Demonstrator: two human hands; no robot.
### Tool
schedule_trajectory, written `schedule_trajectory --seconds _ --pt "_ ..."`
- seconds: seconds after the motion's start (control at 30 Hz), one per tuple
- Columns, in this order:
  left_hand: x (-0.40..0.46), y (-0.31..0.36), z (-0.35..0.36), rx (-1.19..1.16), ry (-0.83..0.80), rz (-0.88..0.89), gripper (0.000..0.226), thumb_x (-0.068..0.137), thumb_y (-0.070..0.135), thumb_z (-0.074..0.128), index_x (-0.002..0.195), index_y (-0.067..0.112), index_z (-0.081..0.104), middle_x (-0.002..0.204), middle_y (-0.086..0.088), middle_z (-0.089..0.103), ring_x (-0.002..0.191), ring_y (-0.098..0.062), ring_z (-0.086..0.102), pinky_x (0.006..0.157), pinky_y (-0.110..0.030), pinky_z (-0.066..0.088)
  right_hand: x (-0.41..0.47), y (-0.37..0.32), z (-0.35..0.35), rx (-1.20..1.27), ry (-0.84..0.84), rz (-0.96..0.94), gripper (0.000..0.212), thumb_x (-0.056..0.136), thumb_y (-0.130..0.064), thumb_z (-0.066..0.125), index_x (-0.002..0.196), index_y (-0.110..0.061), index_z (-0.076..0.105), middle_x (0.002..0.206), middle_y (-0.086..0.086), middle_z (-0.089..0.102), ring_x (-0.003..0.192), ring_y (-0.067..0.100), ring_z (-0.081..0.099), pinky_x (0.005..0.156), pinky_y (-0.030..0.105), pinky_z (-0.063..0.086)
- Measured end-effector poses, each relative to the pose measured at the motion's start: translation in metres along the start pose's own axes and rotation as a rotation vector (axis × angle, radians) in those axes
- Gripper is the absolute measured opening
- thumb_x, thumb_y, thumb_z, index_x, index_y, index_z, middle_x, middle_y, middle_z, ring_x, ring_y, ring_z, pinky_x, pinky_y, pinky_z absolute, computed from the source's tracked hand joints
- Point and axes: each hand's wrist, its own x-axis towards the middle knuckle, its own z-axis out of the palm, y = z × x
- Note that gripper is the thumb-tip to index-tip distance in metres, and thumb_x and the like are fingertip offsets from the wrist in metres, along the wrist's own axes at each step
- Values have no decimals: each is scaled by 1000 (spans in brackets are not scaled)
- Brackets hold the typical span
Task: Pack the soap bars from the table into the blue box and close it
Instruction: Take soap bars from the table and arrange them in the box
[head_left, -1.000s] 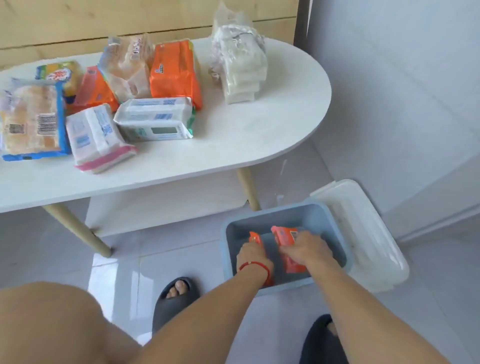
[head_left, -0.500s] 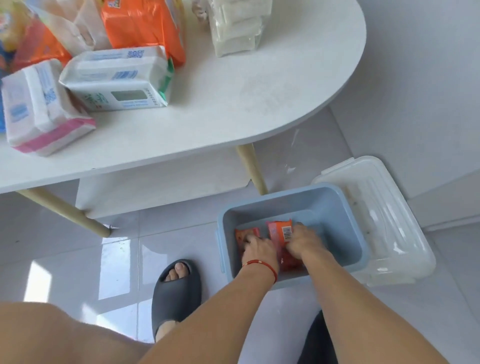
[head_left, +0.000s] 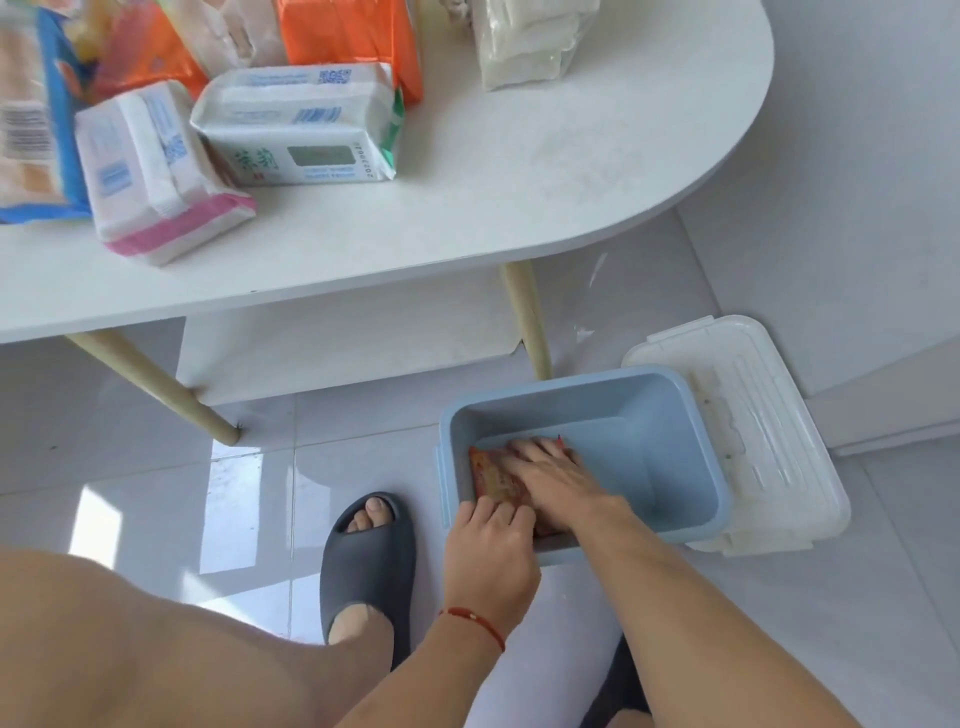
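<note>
The blue box (head_left: 597, 402) stands open on the tiled floor beside the table leg. Orange soap packs (head_left: 491, 470) lie flat in its left part. My right hand (head_left: 550, 475) rests palm down on them with the fingers stretched out. My left hand (head_left: 488, 545) is at the box's near rim, its fingers curled down onto the near end of the orange packs. More wrapped soap lies on the white table (head_left: 519, 182): a white and green pack (head_left: 301, 130), a white and pink pack (head_left: 150, 171), an orange pack (head_left: 348, 36) and white bars in a clear bag (head_left: 530, 41).
The box's translucent white lid (head_left: 769, 441) lies on the floor against the box's right side, by the wall. A wooden table leg (head_left: 527, 322) stands just behind the box. My foot in a dark slipper (head_left: 369, 561) is left of the box.
Both hands have laid the orange packs flat at the bottom of the box. The right hand went from gripping a pack to lying flat on it, and the left hand drew back to the near rim.
</note>
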Motion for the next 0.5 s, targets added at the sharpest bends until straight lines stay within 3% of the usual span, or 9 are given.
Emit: schedule_trajectory --seconds 0.17,0.27,0.33,0.37,0.43,0.5 --pt "4 -9 -1 38 -38 17 31 81 14 41 67 16 68 66 -3 67 62 -27 56 59 -37 46 4 0 -15 147 -117 31 53 104 -27 45 153 -46 38 163 -7 33 150 26 26 123 50 26" --pt "1 -18 -4 23 -129 26 28 86 17 46 74 17 72 72 -1 70 68 -24 58 64 -36 48 -9 8 -23 167 -175 44 76 98 0 39 156 -48 29 168 -7 26 152 25 30 125 44 27" --pt "3 -23 -7 -24 -151 15 26 90 16 48 83 16 73 82 -2 72 78 -24 59 73 -35 48 -20 9 -24 230 -121 86 81 96 8 38 156 -45 32 170 -9 20 155 21 26 126 41 26" --pt "3 -25 -10 -63 -149 12 27 91 15 46 90 15 73 89 -3 72 85 -25 59 78 -34 47 -26 6 -26 261 -68 87 77 96 8 40 154 -42 38 170 -8 23 154 20 28 125 39 28" --pt "4 -26 -28 -136 -128 45 30 89 10 43 94 10 73 94 -7 71 91 -28 60 79 -35 46 -40 -1 -33 323 37 103 63 96 5 44 141 -37 57 155 -4 49 141 19 48 116 38 42" --pt "6 -25 -59 -191 -56 101 24 76 0 50 80 8 72 81 -9 69 80 -32 62 70 -37 48 -54 -11 -52 417 77 121 51 94 2 42 123 -31 70 127 -1 72 121 18 65 102 39 55"
